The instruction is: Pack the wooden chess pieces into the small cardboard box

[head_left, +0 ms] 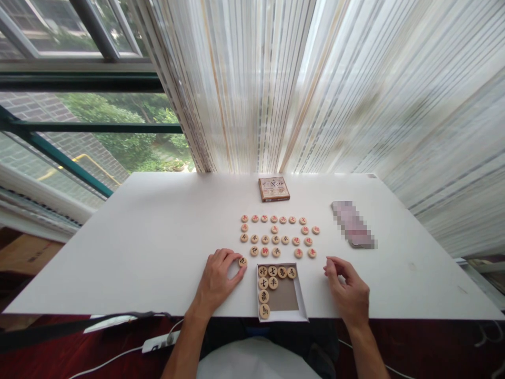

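Observation:
My left hand (pixel 218 279) rests on the white table (pixel 150 247), its fingertips pinching a round wooden chess piece (pixel 242 261) just left of a small open white box (pixel 302 300). The box holds several black-marked pieces along its top and left sides. My right hand (pixel 347 289) lies to the right of the box, fingers curled, and nothing shows in it. Beyond the box, several loose pieces (pixel 276 235) with red and black marks lie in rows.
The box's brown lid (pixel 273 189) lies at the far middle of the table. A blurred flat object (pixel 353 225) sits at the right. A striped curtain hangs behind the table; a window is at the left. A power strip (pixel 160 342) lies below the near edge.

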Motion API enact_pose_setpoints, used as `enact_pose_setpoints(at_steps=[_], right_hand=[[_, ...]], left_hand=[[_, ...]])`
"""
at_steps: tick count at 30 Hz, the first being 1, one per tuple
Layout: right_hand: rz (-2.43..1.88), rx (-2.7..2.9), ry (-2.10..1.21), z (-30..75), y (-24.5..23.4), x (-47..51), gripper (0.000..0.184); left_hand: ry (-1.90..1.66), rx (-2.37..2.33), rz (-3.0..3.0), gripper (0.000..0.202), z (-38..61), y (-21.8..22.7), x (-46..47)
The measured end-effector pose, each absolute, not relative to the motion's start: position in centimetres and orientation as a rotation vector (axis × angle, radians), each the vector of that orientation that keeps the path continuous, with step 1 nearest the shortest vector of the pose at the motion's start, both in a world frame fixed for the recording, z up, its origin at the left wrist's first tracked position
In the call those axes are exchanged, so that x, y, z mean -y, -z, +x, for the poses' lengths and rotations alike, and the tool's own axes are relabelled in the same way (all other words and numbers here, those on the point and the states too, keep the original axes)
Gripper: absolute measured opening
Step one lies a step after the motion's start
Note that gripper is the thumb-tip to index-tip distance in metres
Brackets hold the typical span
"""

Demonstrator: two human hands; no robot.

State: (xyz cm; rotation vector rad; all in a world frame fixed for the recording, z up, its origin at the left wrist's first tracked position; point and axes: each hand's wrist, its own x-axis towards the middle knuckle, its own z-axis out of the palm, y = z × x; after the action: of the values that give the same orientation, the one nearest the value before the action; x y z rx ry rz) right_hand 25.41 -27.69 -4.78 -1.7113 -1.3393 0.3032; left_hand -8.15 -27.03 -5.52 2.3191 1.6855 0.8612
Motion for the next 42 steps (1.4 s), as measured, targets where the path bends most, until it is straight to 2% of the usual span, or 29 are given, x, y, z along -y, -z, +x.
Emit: enact_pose_setpoints(at_steps=[8,13,18,24,30,38,42], right_hand=[[-1.594,1.214,-0.415,23.4,5.1,30.8,0.027],[-1.298,1.623,-0.596,19.0,2.7,32.8,0.012],[-1.155,1.708,-0.705,16.6,0.9,32.3,0.015],[-1.129,1.542,-1.006,16.6,1.6,31.5,0.017],[-1.171,1.410,-0.913,20.0,3.5,30.0,0.016],[-1.204,1.300,-0.923,21.0,5.9,29.0,0.031],[-1.206,1.340,-0.888,20.5,5.9,28.9,0.027]], left_hand=[[-1.075,-1.460,2.063,0.021,-7.0,4.1,29.9],[-1.108,-1.358,1.992,0.026,-4.8,3.4,31.3],[-1.142,-1.225,1.944,0.025,-3.0,2.7,31.1],[-1.092,-1.119,1.918,0.026,-2.2,2.5,30.6],[-1.036,-1.335,2.075,0.031,-3.4,3.8,29.7],[-0.966,-1.498,2.142,0.025,-3.7,4.9,29.3],[-1.015,-1.510,2.120,0.024,-3.6,5.3,29.0]])
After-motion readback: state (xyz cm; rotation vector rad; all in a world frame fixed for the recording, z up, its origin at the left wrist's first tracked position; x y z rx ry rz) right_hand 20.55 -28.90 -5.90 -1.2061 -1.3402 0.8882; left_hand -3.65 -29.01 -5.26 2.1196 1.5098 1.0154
